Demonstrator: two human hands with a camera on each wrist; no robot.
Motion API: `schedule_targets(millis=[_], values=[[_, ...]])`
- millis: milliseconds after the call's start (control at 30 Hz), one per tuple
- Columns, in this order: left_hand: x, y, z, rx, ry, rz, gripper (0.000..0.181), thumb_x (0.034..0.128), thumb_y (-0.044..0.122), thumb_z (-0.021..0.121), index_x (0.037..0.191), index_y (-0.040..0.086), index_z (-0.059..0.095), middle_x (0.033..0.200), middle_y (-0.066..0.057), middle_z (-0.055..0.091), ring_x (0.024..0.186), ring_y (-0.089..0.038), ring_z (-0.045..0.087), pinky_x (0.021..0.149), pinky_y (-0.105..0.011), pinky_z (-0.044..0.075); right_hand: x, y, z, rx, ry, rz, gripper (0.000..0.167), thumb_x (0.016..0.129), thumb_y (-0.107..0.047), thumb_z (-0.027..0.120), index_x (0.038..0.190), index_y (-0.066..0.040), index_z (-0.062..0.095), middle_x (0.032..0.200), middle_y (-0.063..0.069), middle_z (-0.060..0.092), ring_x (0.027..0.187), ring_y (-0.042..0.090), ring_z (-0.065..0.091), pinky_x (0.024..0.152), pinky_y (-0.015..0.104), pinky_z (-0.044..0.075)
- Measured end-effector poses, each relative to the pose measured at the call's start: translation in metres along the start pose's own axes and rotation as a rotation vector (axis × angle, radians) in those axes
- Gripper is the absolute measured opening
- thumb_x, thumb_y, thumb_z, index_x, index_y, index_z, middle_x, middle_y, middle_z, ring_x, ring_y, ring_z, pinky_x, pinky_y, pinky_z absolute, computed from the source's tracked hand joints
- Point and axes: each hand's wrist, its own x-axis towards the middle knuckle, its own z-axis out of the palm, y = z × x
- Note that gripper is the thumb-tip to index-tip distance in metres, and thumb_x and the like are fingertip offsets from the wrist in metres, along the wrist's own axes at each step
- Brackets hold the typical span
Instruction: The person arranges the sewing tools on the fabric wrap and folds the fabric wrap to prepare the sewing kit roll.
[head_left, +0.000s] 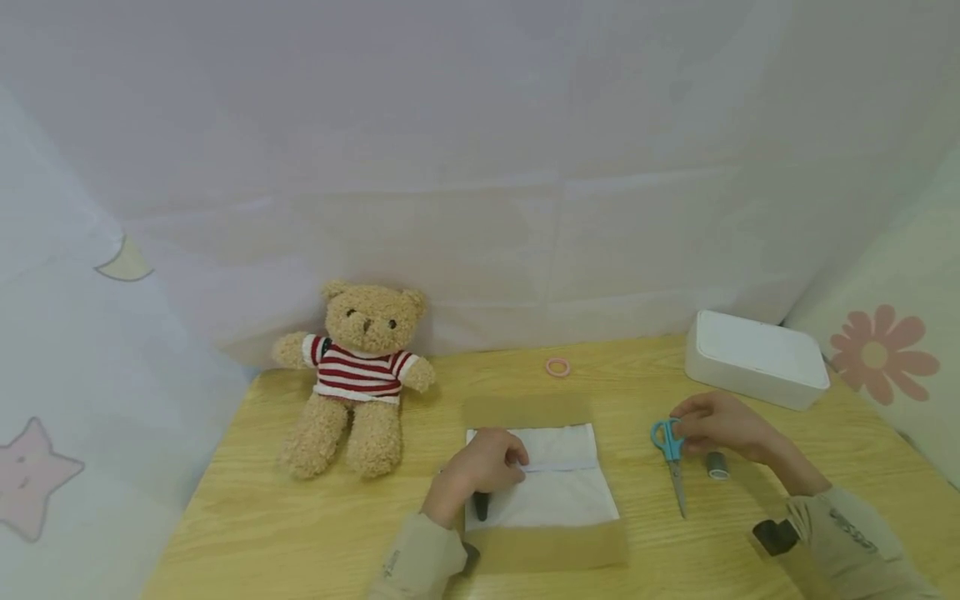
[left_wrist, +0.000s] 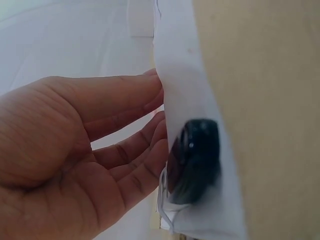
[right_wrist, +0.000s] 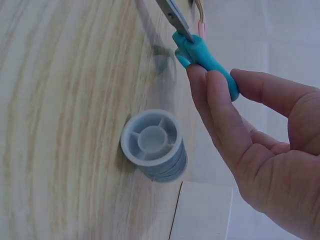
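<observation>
My right hand [head_left: 723, 427] pinches the blue handle of the scissors [head_left: 669, 446], whose blades point toward the table's front; in the right wrist view the handle [right_wrist: 210, 57] lies between thumb and fingers. A grey thread spool [right_wrist: 152, 140] stands on the table beside that hand. My left hand [head_left: 483, 462] is at the left part of a white cloth [head_left: 562, 496]; in the left wrist view, thumb and fingers meet the edge of the cloth [left_wrist: 182, 75], pinching it. A dark object [left_wrist: 195, 160] lies on the cloth near those fingers.
A teddy bear [head_left: 360, 375] in a striped shirt leans at the back left of the table [head_left: 247, 517]. A pink ring [head_left: 557, 367] lies at the back, and a white box [head_left: 757, 358] stands at the back right. A brownish mat [head_left: 547, 546] is under the cloth.
</observation>
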Motion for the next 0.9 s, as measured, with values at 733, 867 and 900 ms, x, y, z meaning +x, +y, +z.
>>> schedule_targets(millis=[733, 867, 900], values=[[0.002, 0.008, 0.001, 0.048, -0.006, -0.008, 0.004, 0.0822, 0.005, 0.070, 0.084, 0.005, 0.066, 0.075, 0.003, 0.052, 0.070, -0.010, 0.045, 0.066, -0.025, 0.041, 0.007, -0.023, 0.008, 0.191, 0.018, -0.039, 0.045, 0.096, -0.013, 0.057, 0.125, 0.018, 0.040, 0.105, 0.018, 0.057, 0.091, 0.024, 0.066, 0.086, 0.041, 0.051], [0.004, 0.009, 0.001, 0.038, -0.013, -0.032, 0.004, 0.0822, 0.005, 0.070, 0.084, 0.005, 0.066, 0.077, 0.001, 0.054, 0.071, -0.012, 0.046, 0.066, -0.027, 0.042, 0.015, -0.034, 0.017, 0.244, 0.030, -0.051, 0.043, 0.095, -0.012, 0.059, 0.124, 0.015, 0.042, 0.106, 0.018, 0.056, 0.090, 0.025, 0.066, 0.087, 0.041, 0.051], [0.004, 0.009, 0.000, 0.036, -0.015, -0.039, 0.004, 0.0821, 0.005, 0.070, 0.084, 0.006, 0.066, 0.077, 0.001, 0.054, 0.072, -0.012, 0.047, 0.066, -0.027, 0.043, 0.017, -0.036, 0.019, 0.264, 0.033, -0.052, 0.042, 0.094, -0.012, 0.060, 0.123, 0.014, 0.043, 0.107, 0.018, 0.056, 0.090, 0.025, 0.066, 0.087, 0.041, 0.051]])
